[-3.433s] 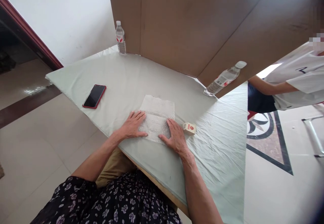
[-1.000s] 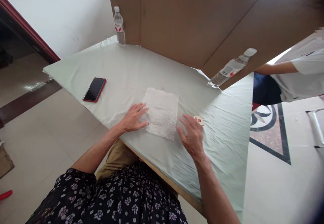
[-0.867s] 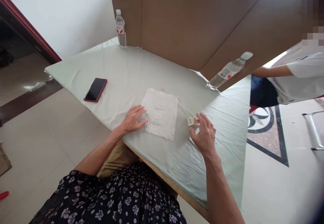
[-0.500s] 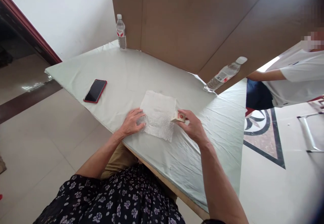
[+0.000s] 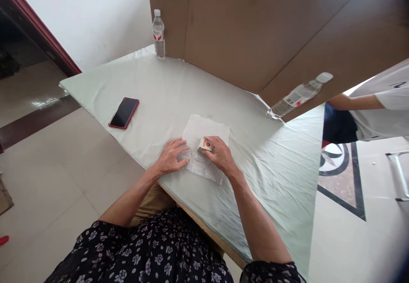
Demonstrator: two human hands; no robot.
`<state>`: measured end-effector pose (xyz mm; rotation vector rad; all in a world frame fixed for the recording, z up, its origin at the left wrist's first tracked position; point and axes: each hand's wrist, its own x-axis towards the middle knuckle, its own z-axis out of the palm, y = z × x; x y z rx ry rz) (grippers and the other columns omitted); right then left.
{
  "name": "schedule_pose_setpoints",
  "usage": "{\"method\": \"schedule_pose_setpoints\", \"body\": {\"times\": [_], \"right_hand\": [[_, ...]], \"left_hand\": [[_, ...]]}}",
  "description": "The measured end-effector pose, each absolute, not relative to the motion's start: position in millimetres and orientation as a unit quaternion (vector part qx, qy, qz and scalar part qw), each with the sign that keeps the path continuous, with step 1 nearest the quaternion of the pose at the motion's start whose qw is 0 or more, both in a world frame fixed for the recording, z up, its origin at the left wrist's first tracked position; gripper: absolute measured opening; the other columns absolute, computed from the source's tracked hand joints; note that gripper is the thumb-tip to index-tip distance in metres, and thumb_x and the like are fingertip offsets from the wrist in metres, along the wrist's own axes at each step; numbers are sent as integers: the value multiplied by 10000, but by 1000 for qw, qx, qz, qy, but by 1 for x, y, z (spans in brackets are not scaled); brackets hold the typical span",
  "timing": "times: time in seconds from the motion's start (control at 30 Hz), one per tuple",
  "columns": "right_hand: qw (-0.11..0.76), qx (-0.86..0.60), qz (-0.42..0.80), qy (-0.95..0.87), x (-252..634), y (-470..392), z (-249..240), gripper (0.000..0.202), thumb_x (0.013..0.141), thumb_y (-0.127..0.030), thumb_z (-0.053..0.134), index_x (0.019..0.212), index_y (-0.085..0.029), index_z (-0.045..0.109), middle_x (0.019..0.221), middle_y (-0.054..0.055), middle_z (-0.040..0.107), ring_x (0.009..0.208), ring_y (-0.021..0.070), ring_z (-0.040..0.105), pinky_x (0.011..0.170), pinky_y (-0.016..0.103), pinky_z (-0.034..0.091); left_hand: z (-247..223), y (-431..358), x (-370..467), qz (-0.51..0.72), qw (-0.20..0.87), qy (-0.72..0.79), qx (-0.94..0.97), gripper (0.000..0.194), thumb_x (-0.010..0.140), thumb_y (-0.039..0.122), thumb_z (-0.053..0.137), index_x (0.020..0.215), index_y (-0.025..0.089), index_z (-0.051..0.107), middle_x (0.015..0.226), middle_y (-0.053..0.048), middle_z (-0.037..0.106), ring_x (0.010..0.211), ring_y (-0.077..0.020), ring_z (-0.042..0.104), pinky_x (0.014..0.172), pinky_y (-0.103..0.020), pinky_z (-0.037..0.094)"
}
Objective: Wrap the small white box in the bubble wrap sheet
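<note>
A sheet of bubble wrap (image 5: 206, 125) lies flat on the cloth-covered table in front of me. My left hand (image 5: 173, 156) rests at its left edge, fingers spread and palm down. Between the thumb and fingers of my right hand (image 5: 220, 153) is a small cream-coloured box (image 5: 205, 144) with red marks. The box is over the middle of the sheet; whether it touches the wrap I cannot tell.
A phone in a red case (image 5: 124, 113) lies on the table (image 5: 153, 87) to the left. One water bottle (image 5: 159, 35) stands at the back, and another bottle (image 5: 298, 96) is by the cardboard panel (image 5: 236, 27). Beyond the panel, at right, a person in a white shirt (image 5: 393, 116) is partly visible.
My right hand has carried the small box leftward, from the right edge of the bubble wrap to over its middle. My left hand stays at the sheet's left edge. The view has shifted slightly.
</note>
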<state>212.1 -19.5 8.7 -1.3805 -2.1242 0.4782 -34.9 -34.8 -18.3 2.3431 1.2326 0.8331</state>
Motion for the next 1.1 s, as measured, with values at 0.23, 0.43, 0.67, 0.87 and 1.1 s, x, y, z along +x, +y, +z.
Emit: {"method": "schedule_pose_setpoints", "body": {"times": [0.23, 0.43, 0.67, 0.87, 1.1], "right_hand": [[277, -513, 162, -796, 210, -21, 10, 457, 826, -195, 623, 1281, -226, 593, 1251, 112, 663, 1156, 277, 611, 986, 444, 507], [284, -516, 163, -791, 207, -20, 8, 435, 826, -192, 624, 1260, -207, 605, 1222, 110, 675, 1135, 264, 618, 984, 424, 502], [273, -542, 125, -785, 213, -39, 20, 514, 870, -349, 645, 1356, -218, 543, 1371, 140, 611, 1285, 310, 550, 1024, 485, 452], [266, -544, 111, -788, 222, -80, 29, 538, 858, -487, 661, 1315, -219, 568, 1362, 148, 631, 1259, 318, 577, 1007, 471, 443], [351, -590, 231, -689, 225, -41, 29, 146, 847, -344, 581, 759, -239, 631, 1105, 80, 738, 1054, 251, 668, 951, 418, 462]], "left_hand": [[2, -60, -39, 191, 187, 392, 880, 657, 711, 265, 754, 1346, 193, 606, 1593, -177, 358, 1506, -411, 247, 1227, -615, 153], [12, -68, -31, 165, 140, 390, 895, 529, 749, 148, 674, 1276, 183, 656, 1581, -181, 385, 1513, -389, 254, 1231, -614, 140], [5, -57, -14, 235, 92, 385, 888, 199, 836, 107, 604, 960, 184, 739, 1429, -149, 577, 1400, -326, 466, 1186, -579, 314], [20, -37, 0, 325, 173, 439, 819, 106, 880, 200, 598, 855, 198, 701, 1305, -117, 665, 1274, -256, 583, 1092, -458, 465], [40, 0, 19, 291, 282, 482, 777, 72, 792, 235, 673, 853, 198, 675, 1125, -75, 740, 1073, -228, 672, 1004, -386, 501]]}}
